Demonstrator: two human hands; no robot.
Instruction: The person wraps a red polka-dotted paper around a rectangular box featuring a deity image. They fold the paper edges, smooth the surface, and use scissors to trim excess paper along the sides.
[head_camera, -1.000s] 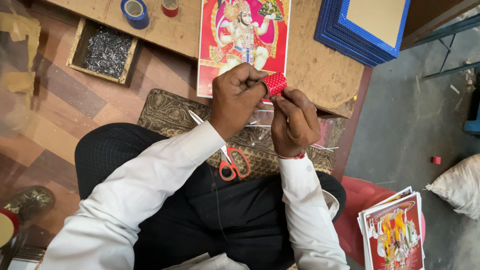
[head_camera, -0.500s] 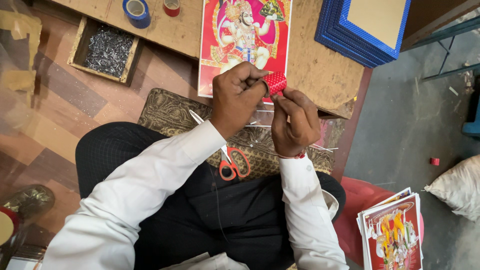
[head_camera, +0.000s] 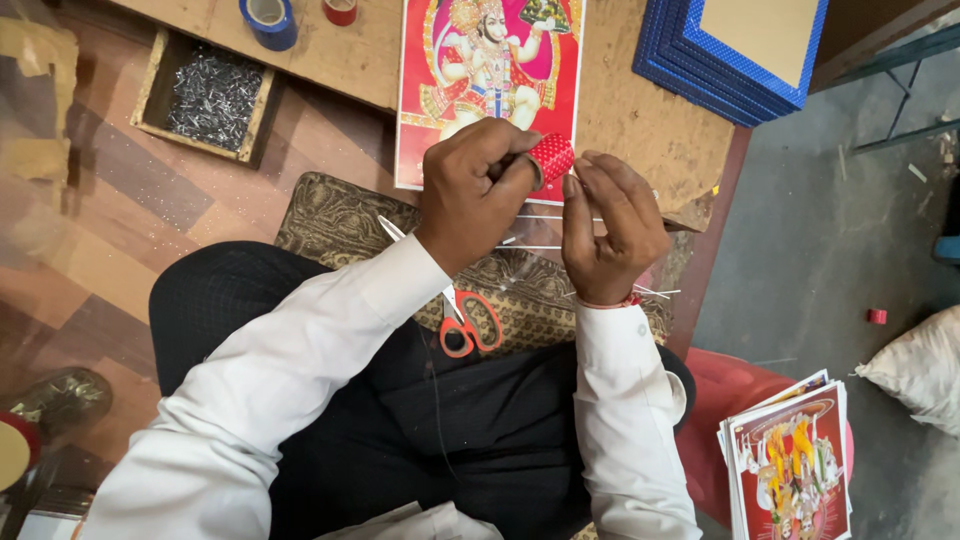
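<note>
My left hand (head_camera: 475, 190) grips a small red roll of tape (head_camera: 551, 156) with a dotted pattern, held over the lower edge of a red picture print (head_camera: 480, 60) on the wooden board (head_camera: 620, 110). My right hand (head_camera: 610, 230) is next to the roll, its fingertips pinching at the roll's edge; whether a tape end is between them cannot be seen. Scissors with red handles (head_camera: 465, 320) lie on the patterned cushion (head_camera: 340, 215) on my lap, just below my left wrist.
A stack of blue frames (head_camera: 740, 50) sits at the board's far right. A wooden box of nails (head_camera: 210, 95), a blue tape roll (head_camera: 268, 18) and a red tape roll (head_camera: 340, 10) lie at upper left. More prints (head_camera: 790, 465) are stacked on a red stool at lower right.
Both hands stay together at the red roll. The right fingers have shifted slightly along its edge; the roll has turned a little.
</note>
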